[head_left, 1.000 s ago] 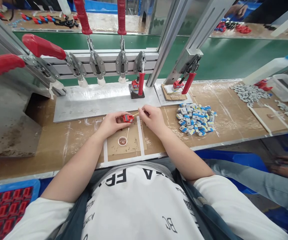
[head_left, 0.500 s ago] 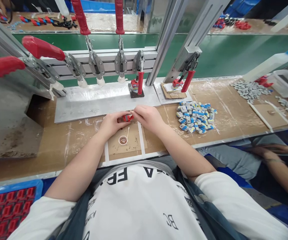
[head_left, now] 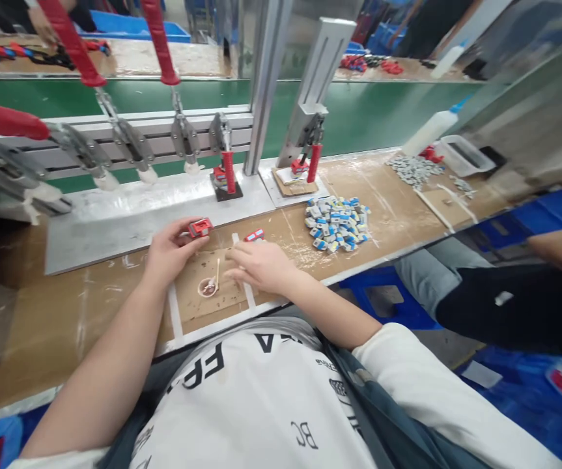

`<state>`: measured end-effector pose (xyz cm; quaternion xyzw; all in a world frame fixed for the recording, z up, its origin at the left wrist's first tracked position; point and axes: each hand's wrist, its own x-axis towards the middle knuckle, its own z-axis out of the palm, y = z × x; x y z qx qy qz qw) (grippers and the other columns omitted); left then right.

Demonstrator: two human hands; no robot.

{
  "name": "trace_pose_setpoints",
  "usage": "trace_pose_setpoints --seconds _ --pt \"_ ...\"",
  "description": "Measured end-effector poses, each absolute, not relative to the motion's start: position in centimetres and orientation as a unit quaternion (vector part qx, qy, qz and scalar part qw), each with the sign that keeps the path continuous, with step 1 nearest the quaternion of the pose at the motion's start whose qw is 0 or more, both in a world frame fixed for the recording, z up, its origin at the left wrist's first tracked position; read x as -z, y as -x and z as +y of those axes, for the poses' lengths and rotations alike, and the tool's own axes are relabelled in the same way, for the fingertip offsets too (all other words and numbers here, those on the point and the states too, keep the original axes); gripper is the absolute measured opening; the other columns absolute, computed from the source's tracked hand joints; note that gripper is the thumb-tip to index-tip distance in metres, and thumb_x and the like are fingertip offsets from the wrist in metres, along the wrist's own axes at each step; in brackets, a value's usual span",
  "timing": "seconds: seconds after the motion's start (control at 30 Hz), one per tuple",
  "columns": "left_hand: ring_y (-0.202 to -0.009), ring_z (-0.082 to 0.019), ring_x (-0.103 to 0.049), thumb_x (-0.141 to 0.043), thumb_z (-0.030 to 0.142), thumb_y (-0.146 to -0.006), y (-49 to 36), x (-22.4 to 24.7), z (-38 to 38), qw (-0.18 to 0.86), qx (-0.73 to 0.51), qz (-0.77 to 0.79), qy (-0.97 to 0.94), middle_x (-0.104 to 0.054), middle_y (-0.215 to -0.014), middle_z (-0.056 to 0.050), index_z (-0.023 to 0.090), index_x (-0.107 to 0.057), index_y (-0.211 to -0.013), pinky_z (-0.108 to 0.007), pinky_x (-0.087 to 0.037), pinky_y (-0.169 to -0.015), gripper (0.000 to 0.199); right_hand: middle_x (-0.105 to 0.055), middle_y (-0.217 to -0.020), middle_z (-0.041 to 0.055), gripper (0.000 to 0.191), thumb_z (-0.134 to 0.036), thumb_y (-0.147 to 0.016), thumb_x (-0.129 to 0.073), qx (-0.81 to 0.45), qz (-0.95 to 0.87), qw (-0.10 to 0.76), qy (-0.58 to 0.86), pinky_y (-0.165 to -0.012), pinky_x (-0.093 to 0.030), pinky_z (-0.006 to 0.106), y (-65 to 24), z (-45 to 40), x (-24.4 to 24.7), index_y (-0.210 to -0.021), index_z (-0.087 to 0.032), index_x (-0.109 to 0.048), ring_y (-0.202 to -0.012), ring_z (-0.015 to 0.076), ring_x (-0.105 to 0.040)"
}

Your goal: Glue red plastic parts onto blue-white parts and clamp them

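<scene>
My left hand point(head_left: 170, 251) holds a red frame-like part point(head_left: 200, 227) between thumb and fingers, above the bench's middle. My right hand point(head_left: 261, 264) hovers over the bench with fingers apart and nothing seen in them. Just beyond it lies a red piece with a light blue top point(head_left: 254, 236). Between and below my hands, a small round cup point(head_left: 207, 287) of dark reddish liquid stands on a cardboard sheet point(head_left: 190, 305), with a cotton swab point(head_left: 217, 273) leaning at its side.
Red-handled toggle clamps point(head_left: 228, 172) line a metal rail behind a metal plate point(head_left: 163, 221). Right of my hands lies a pile of blue-and-grey blocks point(head_left: 337, 225). Farther right are grey pieces point(head_left: 415, 170), a white bottle point(head_left: 430, 132) and a seated person's arm point(head_left: 561, 251).
The view has turned to the right. My hands have moved apart; the red part stays in my left hand, while the red and light blue piece now shows on the bench beyond my right hand.
</scene>
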<state>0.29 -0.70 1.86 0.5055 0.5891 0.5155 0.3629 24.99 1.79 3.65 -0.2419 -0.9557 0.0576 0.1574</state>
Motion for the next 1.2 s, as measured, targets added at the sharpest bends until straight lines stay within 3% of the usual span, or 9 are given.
trace_pose_setpoints --seconds 0.1,0.2,0.4,0.73,0.8,0.9,1.03,1.1,1.2 --pt "-0.078 -0.017 -0.07 -0.095 0.043 -0.068 -0.7 -2.3 -1.0 0.363 -0.548 0.58 -0.481 -0.079 -0.113 -0.009 0.019 -0.077 -0.126 -0.028 -0.061 -0.069 0.065 -0.072 -0.108 0.009 0.032 -0.045 -0.114 -0.057 0.0 -0.893 0.196 0.404 -0.079 -0.045 0.033 -31.5 2.8 -4.5 -0.115 -0.018 -0.074 -0.098 0.023 -0.068" --pt "-0.074 -0.018 -0.071 -0.097 0.041 -0.066 -1.2 -2.7 -1.6 0.37 -0.572 0.554 -0.479 -0.079 -0.099 -0.006 0.019 -0.078 -0.122 -0.03 -0.063 -0.069 0.064 -0.07 -0.108 0.0127 0.025 -0.035 -0.11 -0.06 0.054 -0.847 0.167 0.502 -0.082 -0.047 0.036 -38.5 3.2 -3.5 -0.112 -0.016 -0.076 -0.099 0.0283 -0.065" --pt "-0.075 -0.019 -0.073 -0.099 0.038 -0.064 -1.7 -3.2 -1.9 0.378 -0.591 0.521 -0.486 -0.079 -0.094 -0.006 0.02 -0.081 -0.117 -0.03 -0.065 -0.066 0.058 -0.068 -0.114 0.0162 0.031 -0.033 -0.11 -0.055 0.068 -0.861 0.157 0.478 -0.089 -0.051 0.042 -43.6 3.8 0.9 -0.118 -0.012 -0.076 -0.102 0.0313 -0.064" --pt "-0.09 -0.022 -0.076 -0.099 0.043 -0.067 -1.2 -5.0 -3.9 0.345 -0.553 0.568 -0.502 -0.081 -0.105 -0.007 0.021 -0.081 -0.119 -0.032 -0.066 -0.075 0.059 -0.07 -0.119 0.0219 0.028 -0.02 -0.106 -0.051 0.058 -0.886 0.131 0.442 -0.093 -0.052 0.047 -42.8 4.5 0.8 -0.122 -0.01 -0.072 -0.105 0.0348 -0.066" --pt "-0.099 -0.026 -0.077 -0.098 0.045 -0.068 -1.6 -5.7 -4.6 0.358 -0.546 0.563 -0.507 -0.08 -0.114 -0.01 0.021 -0.079 -0.122 -0.035 -0.068 -0.08 0.061 -0.071 -0.122 0.0223 0.029 -0.022 -0.107 -0.05 0.007 -0.891 0.16 0.426 -0.098 -0.053 0.05 -42.7 4.6 0.4 -0.124 -0.012 -0.072 -0.111 0.0357 -0.067" --pt "-0.106 -0.029 -0.078 -0.094 0.049 -0.075 -2.6 -6.8 -5.6 0.376 -0.526 0.561 -0.518 -0.079 -0.121 -0.012 0.02 -0.076 -0.127 -0.04 -0.068 -0.089 0.062 -0.073 -0.125 0.0187 0.032 -0.036 -0.109 -0.055 -0.166 -0.846 0.288 0.418 -0.102 -0.056 0.05 -41.1 4.2 -0.6 -0.131 -0.018 -0.07 -0.115 0.0322 -0.07" --pt "-0.103 -0.027 -0.078 -0.088 0.05 -0.083 -4.8 -8.0 -6.3 0.397 -0.501 0.552 -0.535 -0.079 -0.118 -0.012 0.02 -0.07 -0.131 -0.043 -0.066 -0.097 0.06 -0.077 -0.117 0.01 0.039 -0.055 -0.105 -0.066 -0.488 -0.643 0.463 0.367 -0.088 -0.065 0.041 -36.5 3.0 -1.4 -0.131 -0.026 -0.068 -0.101 0.0247 -0.076" --pt "-0.104 -0.027 -0.078 -0.086 0.05 -0.086 -5.9 -8.4 -6.3 0.407 -0.494 0.538 -0.548 -0.078 -0.117 -0.012 0.02 -0.068 -0.128 -0.041 -0.065 -0.097 0.055 -0.079 -0.111 0.0067 0.04 -0.058 -0.101 -0.072 -0.607 -0.547 0.483 0.315 -0.083 -0.067 0.037 -34.0 2.3 -1.6 -0.128 -0.028 -0.069 -0.09 0.021 -0.077" --pt "-0.11 -0.027 -0.076 -0.082 0.048 -0.09 -7.2 -8.8 -6.0 0.434 -0.464 0.517 -0.574 -0.078 -0.121 -0.011 0.022 -0.07 -0.126 -0.039 -0.065 -0.098 0.046 -0.079 -0.11 0.0061 0.046 -0.059 -0.096 -0.079 -0.675 -0.495 0.476 0.272 -0.083 -0.068 0.035 -31.3 1.7 -2.2 -0.128 -0.028 -0.072 -0.087 0.019 -0.078"
